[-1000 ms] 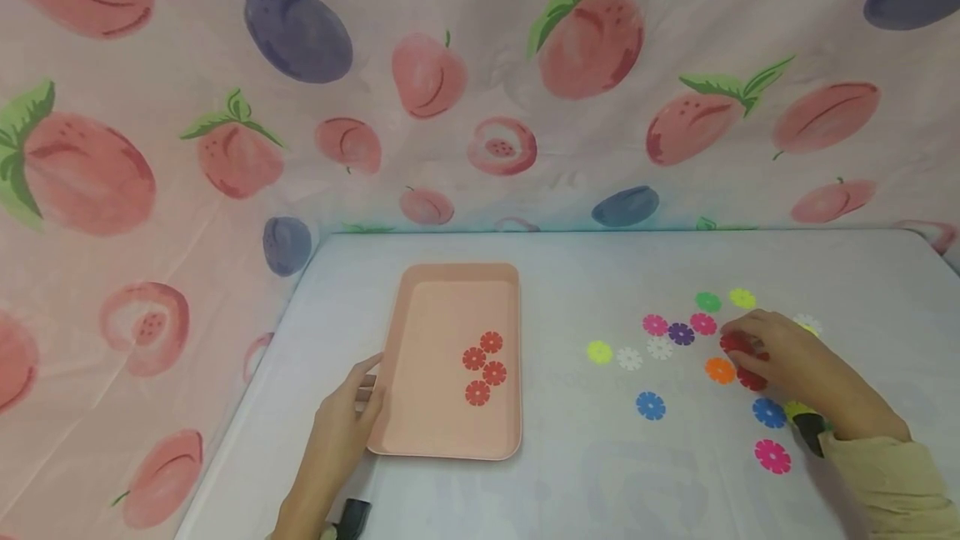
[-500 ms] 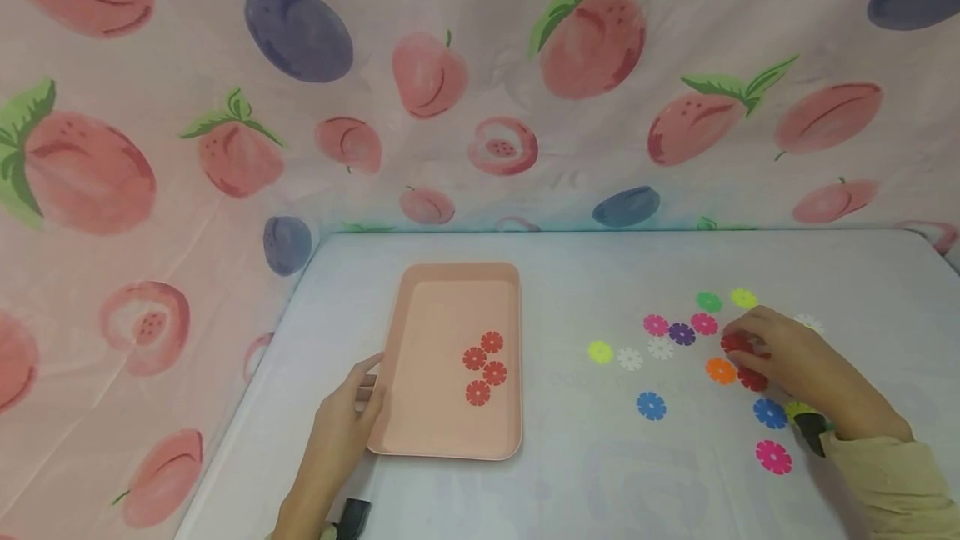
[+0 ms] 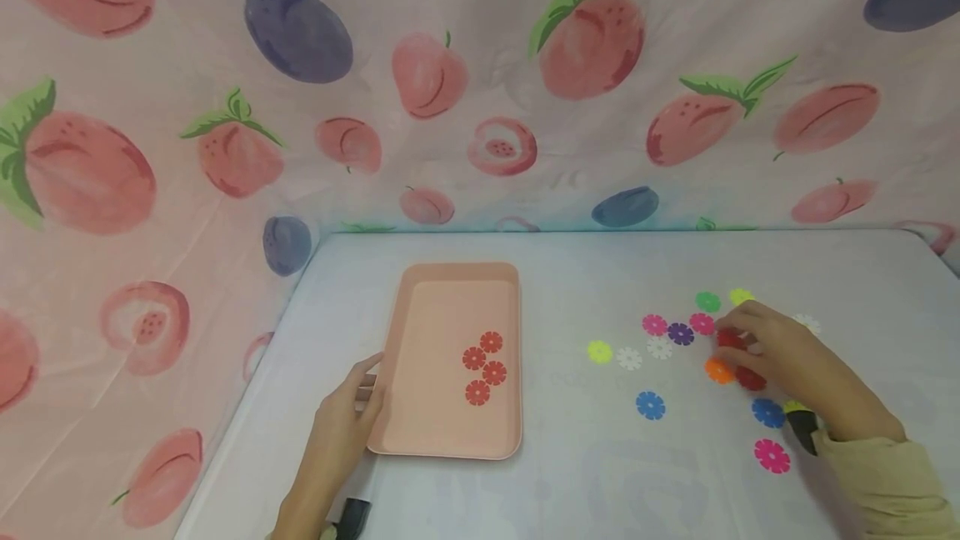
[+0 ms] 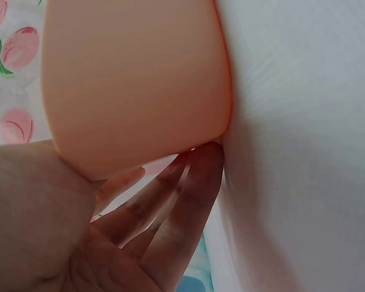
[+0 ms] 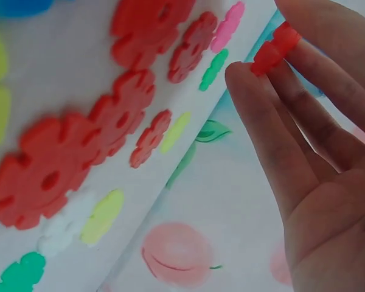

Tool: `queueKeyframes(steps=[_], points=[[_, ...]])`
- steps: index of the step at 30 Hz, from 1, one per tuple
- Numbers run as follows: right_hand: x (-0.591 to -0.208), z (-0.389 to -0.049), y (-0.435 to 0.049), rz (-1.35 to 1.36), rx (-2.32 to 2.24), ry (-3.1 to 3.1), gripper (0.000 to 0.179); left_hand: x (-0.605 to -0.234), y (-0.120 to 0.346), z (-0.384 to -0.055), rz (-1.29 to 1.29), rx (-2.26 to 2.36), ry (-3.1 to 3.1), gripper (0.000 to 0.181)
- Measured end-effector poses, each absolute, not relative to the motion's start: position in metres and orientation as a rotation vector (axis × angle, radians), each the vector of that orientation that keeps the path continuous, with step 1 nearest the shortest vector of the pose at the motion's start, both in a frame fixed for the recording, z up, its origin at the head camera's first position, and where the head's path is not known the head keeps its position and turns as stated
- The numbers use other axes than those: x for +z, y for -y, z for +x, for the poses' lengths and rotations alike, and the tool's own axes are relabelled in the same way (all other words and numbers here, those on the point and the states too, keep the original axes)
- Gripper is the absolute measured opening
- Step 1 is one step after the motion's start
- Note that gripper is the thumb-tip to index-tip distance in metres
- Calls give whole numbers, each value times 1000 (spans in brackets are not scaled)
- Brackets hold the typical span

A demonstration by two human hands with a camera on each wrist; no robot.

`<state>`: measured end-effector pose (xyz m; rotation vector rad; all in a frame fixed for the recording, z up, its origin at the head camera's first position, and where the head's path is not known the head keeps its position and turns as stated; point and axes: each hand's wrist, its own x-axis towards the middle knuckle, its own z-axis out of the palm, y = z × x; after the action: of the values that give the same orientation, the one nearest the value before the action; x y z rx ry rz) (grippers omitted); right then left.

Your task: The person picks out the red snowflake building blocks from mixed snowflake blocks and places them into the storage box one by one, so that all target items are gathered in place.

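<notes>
A shallow peach-coloured tray (image 3: 442, 432) holds several red notched plastic discs (image 3: 477, 392) of the flower or snowflake kind. On its left side my left hand (image 3: 341, 423) grips the rim. In the left wrist view the thumb reaches over the tray edge, and fingertips (image 4: 210, 161) touch the wall's outer side low down. My right hand (image 3: 795, 357) is over the loose discs on the right. The right wrist view shows a red disc (image 5: 275, 48) pinched between its thumb and fingers, above other red discs (image 5: 45, 173) lying on the table.
The white table (image 3: 570, 490) bears scattered discs: a purple one (image 3: 681, 334), an orange one (image 3: 720, 370), a green one (image 3: 708, 302), a blue one (image 3: 650, 406), a pink one (image 3: 772, 457), and several more. A fruit-print curtain (image 3: 570, 140) hangs behind and at the left.
My right hand has shifted slightly left and away from me, with its thumb now over part of the orange disc. The left hand and the tray have stayed where they were.
</notes>
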<state>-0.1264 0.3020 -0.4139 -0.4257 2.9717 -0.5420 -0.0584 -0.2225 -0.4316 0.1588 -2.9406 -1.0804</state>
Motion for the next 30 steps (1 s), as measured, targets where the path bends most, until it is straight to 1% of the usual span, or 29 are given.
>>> queueKeyframes(steps=[5,12,19,30], points=[[-409,-126,-295,-449,-549,-2972,43,-432,222,-58,158,-1078,2938,46],[-405,-125,-286,-550,-579,-3014,37,-432,222,-59,153,-1077,2935,46],[-402,-124,-275,-557,-562,-3004,35,-433,223,-59,156,-1080,2938,46],[-404,-124,-260,-725,-610,-3055,30,-433,222,-59,160,-1082,2942,46]])
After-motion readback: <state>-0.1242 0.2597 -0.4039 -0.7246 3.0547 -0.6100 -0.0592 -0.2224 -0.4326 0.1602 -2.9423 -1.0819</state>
